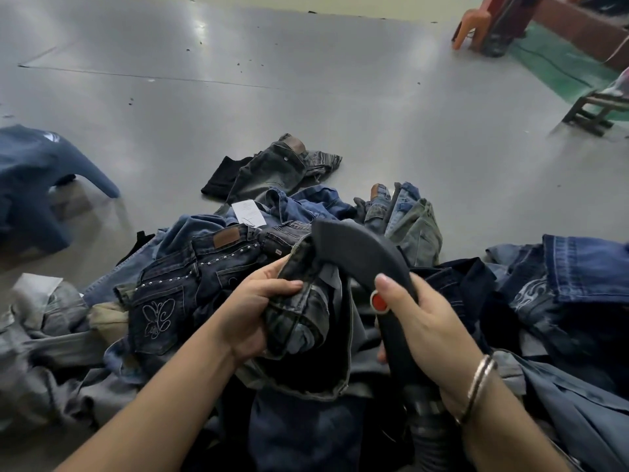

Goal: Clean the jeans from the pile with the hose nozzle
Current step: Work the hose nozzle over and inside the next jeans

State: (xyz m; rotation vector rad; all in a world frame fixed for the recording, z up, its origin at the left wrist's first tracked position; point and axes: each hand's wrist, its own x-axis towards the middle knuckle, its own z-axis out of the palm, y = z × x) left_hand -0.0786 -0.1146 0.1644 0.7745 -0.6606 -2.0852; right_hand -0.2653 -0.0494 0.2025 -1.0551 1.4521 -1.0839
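Head view: white tag (248, 211) and brown leather patch (226, 237) on the pile (177, 267), text unreadable. Left hand (253, 308) grips bunched jeans (299, 311). Right hand (425, 321) wraps the hose nozzle (357, 248), red button (379, 302) showing; long axis runs up-left, tip over the jeans

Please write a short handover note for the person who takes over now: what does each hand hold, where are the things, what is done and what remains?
Left hand: grips a bunched pair of faded jeans above the pile.
Right hand: grips the dark hose nozzle, thumb just above its red button; the nozzle head arches over the jeans.
The pile of jeans lies on the grey floor; two pairs lie apart, further away.
Done: jeans picked, nozzle in place.
Left: clean this pair, then the remaining pile.
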